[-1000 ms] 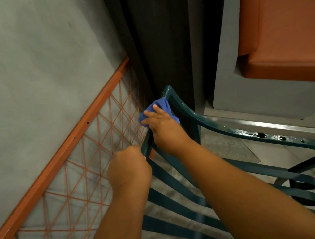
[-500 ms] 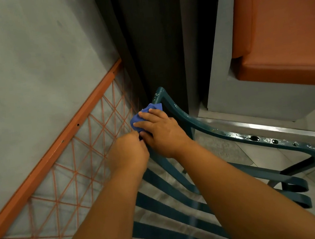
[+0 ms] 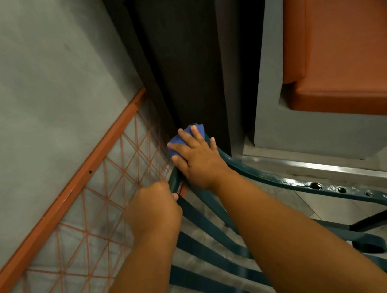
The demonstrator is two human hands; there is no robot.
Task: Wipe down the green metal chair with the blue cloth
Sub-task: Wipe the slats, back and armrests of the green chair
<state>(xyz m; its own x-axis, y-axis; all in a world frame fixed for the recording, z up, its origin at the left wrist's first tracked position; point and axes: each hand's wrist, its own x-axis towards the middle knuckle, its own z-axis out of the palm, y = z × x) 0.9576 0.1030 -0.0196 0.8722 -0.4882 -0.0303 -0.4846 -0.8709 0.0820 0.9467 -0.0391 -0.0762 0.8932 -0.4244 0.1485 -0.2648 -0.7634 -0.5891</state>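
Two hands are seen, the left hand [image 3: 153, 207] and the right hand [image 3: 198, 159]. One cloth [image 3: 181, 137], one chair [image 3: 290, 182], one orange seat [image 3: 347, 52] and one orange-framed mesh panel [image 3: 71, 194] are counted. Three dark holes are counted on the chair's rail.

Glossy painted metal chair [image 3: 288, 180]; soft cloth [image 3: 177, 140].

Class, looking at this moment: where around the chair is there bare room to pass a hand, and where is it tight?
Free: the gaps between the chair slats, and the floor between its frame and the bench base. Crowded: the corner where the right hand presses the blue cloth, hemmed by the orange lattice and dark panel.
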